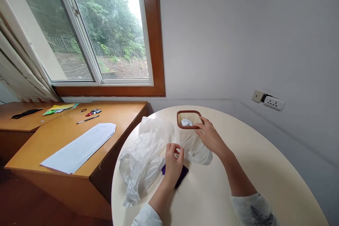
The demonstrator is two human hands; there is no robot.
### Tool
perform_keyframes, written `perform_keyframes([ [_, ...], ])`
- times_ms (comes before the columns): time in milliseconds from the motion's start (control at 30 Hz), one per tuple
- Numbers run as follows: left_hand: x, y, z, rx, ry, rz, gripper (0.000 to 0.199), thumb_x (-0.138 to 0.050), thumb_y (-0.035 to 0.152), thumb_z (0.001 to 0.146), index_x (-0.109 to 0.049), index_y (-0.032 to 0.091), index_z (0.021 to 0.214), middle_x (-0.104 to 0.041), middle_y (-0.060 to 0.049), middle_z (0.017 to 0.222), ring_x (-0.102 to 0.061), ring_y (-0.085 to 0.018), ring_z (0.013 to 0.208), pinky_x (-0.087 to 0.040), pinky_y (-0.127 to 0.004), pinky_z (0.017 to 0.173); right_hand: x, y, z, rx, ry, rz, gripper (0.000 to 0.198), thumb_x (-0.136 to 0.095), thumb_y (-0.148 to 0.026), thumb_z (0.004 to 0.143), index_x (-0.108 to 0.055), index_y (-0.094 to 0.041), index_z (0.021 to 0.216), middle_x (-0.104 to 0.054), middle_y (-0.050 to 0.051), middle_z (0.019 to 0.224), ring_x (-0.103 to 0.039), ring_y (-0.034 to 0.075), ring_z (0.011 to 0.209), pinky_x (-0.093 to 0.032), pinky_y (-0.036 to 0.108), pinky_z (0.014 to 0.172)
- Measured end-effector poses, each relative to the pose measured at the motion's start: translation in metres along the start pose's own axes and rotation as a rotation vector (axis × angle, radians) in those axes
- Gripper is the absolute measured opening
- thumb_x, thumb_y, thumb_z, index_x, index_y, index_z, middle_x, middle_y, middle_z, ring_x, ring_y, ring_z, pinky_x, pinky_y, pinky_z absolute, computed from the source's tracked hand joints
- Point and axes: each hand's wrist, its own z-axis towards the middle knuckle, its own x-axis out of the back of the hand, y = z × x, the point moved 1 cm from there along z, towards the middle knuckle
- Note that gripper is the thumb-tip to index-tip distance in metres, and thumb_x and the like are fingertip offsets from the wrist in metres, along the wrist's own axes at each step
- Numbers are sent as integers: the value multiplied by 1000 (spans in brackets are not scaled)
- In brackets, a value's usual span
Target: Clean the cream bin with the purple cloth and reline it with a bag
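My right hand [210, 136] has its thumb and fingers at the right side and near corner of a small container [182, 126] with a brown rim and cream inside. A crumpled white wad [186, 122] lies in that container. Lower down, my left hand [174, 164] is curled, thumb and fingertips close together; whatever may be between them is too small to make out. Beneath it a dark purple cloth [182, 176] shows partly on the table. A crumpled, thin white plastic bag [148, 148] spreads to the left of my hands and under them, up to the container.
Everything near my hands rests on a round cream table [233, 183]. A wooden desk [127, 113] stands to the left, with paper sheets [82, 146], a pen [87, 119] and keys [94, 112]. Behind are a window and a wall with a socket [274, 102].
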Motion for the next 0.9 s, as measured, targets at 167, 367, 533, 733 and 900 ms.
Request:
perform_keyframes([
  [167,-5,-8,-1,-13,-43,-28,11,-49,28,83,-48,20,91,-45,-5,94,-52,-17,85,-50,-35,74,1,-1,0,-32,-58,86,22,-42,-28,86,-60,-21,95,-32,9,137,-32,23,129,-35,41,100],
  [367,-6,-17,-1,-63,2,-46,28,-53,29,82,-42,21,106,-43,-8,108,-46,-22,106,-41,-47,95,14,6,-5,-88,-112,52,18,-45,-29,82,-62,-22,82,-42,9,132,-34,26,128,-41,43,93],
  [533,-8,-19,-3,-55,-24,-103,46,-58,34,79,-35,21,117,-40,-10,117,-42,-23,115,-35,-47,100,36,9,-11,-70,-116,58,17,-47,-30,81,-62,-23,77,-56,8,118,-44,26,121,-44,42,88],
  [733,-10,-20,-5,18,-139,-187,78,-63,40,74,-16,23,134,-26,-15,137,-29,-29,128,-28,-51,105,63,-5,-20,-54,-186,68,16,-49,-31,78,-63,-26,73,-56,4,122,-54,24,110,-51,35,76],
  [900,-7,-17,-4,32,-203,-306,106,-70,51,63,-2,23,140,-11,-17,146,-16,-35,134,-23,-54,106,75,-16,-24,-40,-223,189,12,-52,-31,77,-62,-25,74,-53,5,125,-52,24,113,-50,35,81],
])
